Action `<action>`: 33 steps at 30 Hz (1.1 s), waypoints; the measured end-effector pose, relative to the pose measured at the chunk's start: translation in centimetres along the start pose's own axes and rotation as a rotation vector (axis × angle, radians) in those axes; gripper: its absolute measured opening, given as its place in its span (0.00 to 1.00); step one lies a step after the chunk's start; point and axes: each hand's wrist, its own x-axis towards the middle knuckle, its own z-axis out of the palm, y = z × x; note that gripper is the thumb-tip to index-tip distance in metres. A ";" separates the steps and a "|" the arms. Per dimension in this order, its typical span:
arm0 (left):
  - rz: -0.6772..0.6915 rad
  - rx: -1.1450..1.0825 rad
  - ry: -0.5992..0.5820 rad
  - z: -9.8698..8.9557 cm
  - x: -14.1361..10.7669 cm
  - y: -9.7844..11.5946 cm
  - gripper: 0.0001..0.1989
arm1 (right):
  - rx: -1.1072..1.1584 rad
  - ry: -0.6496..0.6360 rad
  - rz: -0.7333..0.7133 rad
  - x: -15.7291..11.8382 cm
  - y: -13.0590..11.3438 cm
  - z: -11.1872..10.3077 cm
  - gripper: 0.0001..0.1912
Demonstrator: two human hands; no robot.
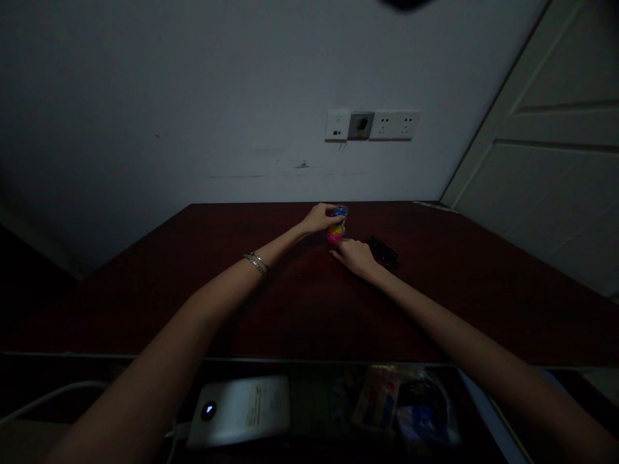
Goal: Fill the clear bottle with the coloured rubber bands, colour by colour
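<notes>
On the dark red tabletop stands a small multicoloured item, blue at the top, yellow in the middle and pink at the bottom. My left hand has its fingers and thumb closed round the blue upper part. The fingers of my right hand are at the pink lower end, bent together; whether they grip it is hard to make out. Just right of my right hand lies a dark, shiny bundle, partly behind the hand.
Below the table's front edge is an open compartment with a white power bank on a cable, and plastic packets. Behind the table is a wall with sockets; a white door stands at the right.
</notes>
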 end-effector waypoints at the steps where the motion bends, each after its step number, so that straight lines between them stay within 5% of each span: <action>1: 0.005 0.002 0.003 0.1 0.0 0.0 0.16 | -0.002 -0.002 0.000 0.2 0.0 0.0 0.19; 13: 0.020 0.160 0.213 0.3 -1.0 -0.2 0.15 | 0.120 0.042 -0.066 0.9 0.9 0.3 0.13; 18: 0.012 0.063 0.249 0.8 -1.3 -0.2 0.16 | 0.560 0.044 -0.156 1.8 3.2 -2.1 0.10; 24: 0.030 -0.138 0.245 1.4 -1.6 -0.3 0.17 | 1.031 0.133 -0.065 2.8 5.7 -6.4 0.14; 29: -0.011 -0.218 0.270 1.8 -1.6 -1.0 0.19 | 0.960 0.275 -0.035 5.1 6.5 -8.1 0.15; 33: -0.030 -0.244 0.307 2.1 -1.5 -1.3 0.20 | 0.695 0.284 -0.104 6.5 6.2 -8.4 0.13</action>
